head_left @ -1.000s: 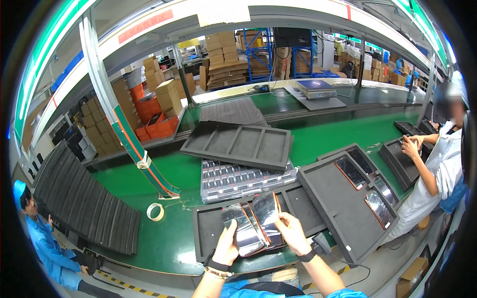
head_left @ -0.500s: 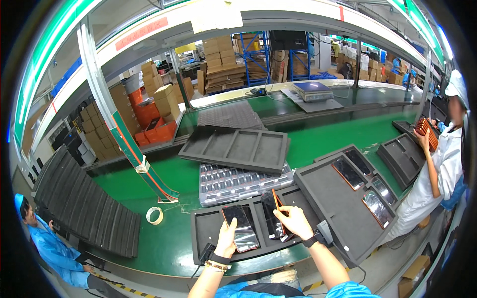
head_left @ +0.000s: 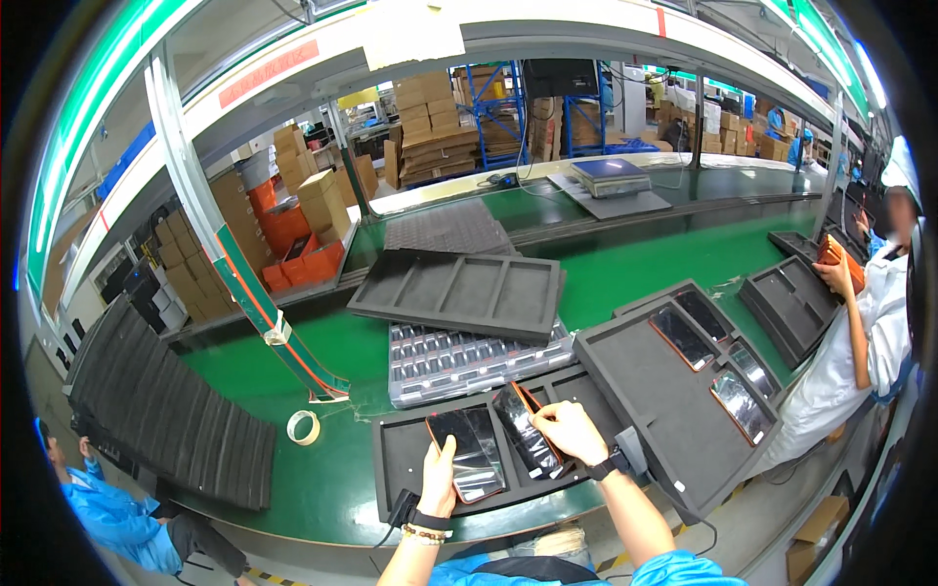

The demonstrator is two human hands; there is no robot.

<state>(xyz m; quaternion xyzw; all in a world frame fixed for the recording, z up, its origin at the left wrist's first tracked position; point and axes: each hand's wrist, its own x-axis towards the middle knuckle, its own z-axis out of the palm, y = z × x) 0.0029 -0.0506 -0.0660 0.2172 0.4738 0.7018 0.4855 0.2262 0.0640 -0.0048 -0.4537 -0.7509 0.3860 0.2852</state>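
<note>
A dark foam tray [head_left: 401, 459] with long slots lies on the green bench in front of me. My left hand [head_left: 439, 477] presses a flat black phone with an orange edge [head_left: 467, 451] into one slot. My right hand [head_left: 569, 431] holds a second black phone [head_left: 523, 432] tilted over the neighbouring slot, fingers on its right edge.
A larger foam tray [head_left: 635, 376] to the right holds three phones in its far slots. A clear blister tray [head_left: 459, 356] lies behind under an empty foam tray [head_left: 459, 291]. A tape roll [head_left: 303, 427] sits left. Stacked foam sheets [head_left: 166, 410] lean far left. A person in white [head_left: 860, 322] works at right.
Both hands have lowered the two phones toward the near tray's slots. The person at right has raised an orange item near their tray.
</note>
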